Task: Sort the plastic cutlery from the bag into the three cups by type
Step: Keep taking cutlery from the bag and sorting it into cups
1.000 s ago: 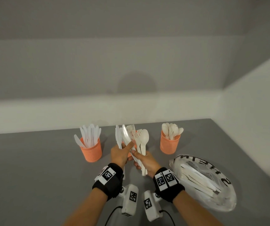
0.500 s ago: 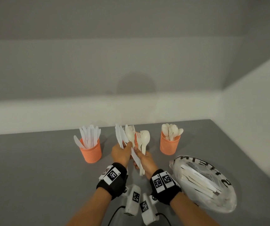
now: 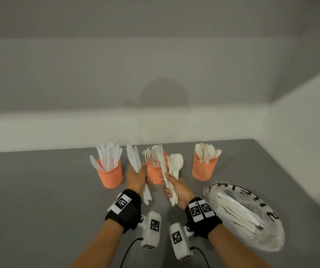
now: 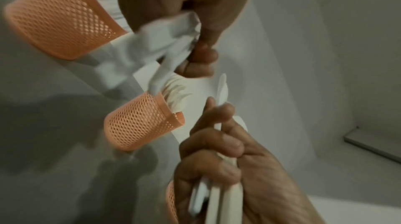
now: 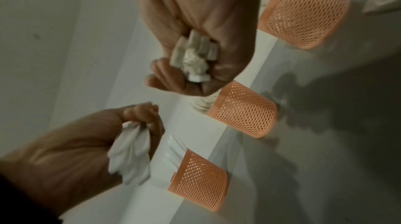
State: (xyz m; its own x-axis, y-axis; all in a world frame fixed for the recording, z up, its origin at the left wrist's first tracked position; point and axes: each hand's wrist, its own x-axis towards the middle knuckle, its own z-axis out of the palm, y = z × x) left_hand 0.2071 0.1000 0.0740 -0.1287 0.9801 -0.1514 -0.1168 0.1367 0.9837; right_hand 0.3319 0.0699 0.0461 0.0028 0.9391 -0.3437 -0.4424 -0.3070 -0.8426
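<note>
Three orange mesh cups stand in a row: the left cup (image 3: pixel 110 176) holds white knives, the middle cup (image 3: pixel 154 174) forks, the right cup (image 3: pixel 203 169) cream spoons. In front of the gap between the left and middle cups, my left hand (image 3: pixel 136 176) grips a few white knives (image 3: pixel 134 160), blades up. My right hand (image 3: pixel 175 187) grips a bundle of cream spoons and forks (image 3: pixel 172 167) in front of the middle cup. The right wrist view shows the bundle's handle ends (image 5: pixel 193 56) in my fist. The left wrist view shows the knives (image 4: pixel 156 47) held in my curled fingers.
The clear plastic bag (image 3: pixel 252 225) with black lettering lies at the right on the grey table (image 3: pixel 39 200), with several pieces of cutlery inside. A pale wall runs behind the cups and along the table's right side.
My hands were together on one bundle; they have drawn apart. The left hand has pulled the white knives off to the left, while the right hand keeps the spoons and forks.
</note>
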